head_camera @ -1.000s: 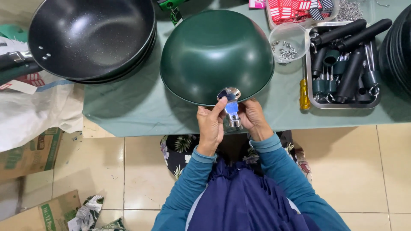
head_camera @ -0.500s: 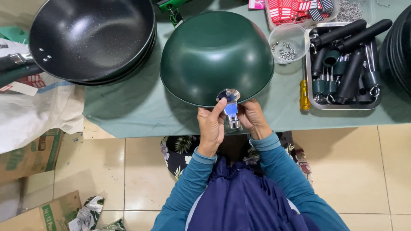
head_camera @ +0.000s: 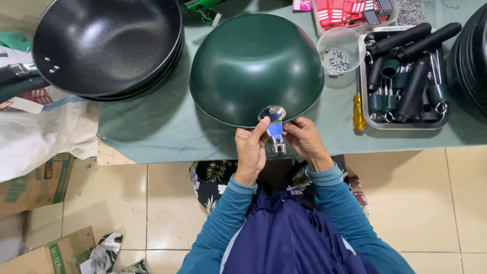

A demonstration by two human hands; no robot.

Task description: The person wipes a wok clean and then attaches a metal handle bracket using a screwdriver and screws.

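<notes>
A dark green wok [head_camera: 256,66] lies upside down on the green-covered table [head_camera: 152,132]. A shiny metal handle bracket [head_camera: 274,127] sits against its near rim. My left hand [head_camera: 250,152] pinches the bracket from the left. My right hand [head_camera: 304,142] holds it from the right, fingers touching the wok's rim. Both sleeves are teal.
A stack of black woks [head_camera: 106,45] stands at the back left. A metal tray [head_camera: 441,119] of black handles is at the right, with a yellow screwdriver [head_camera: 358,111] and a clear cup of screws [head_camera: 337,53] beside it. More black pans [head_camera: 472,56] sit at the far right. Cardboard boxes [head_camera: 35,182] lie on the tiled floor.
</notes>
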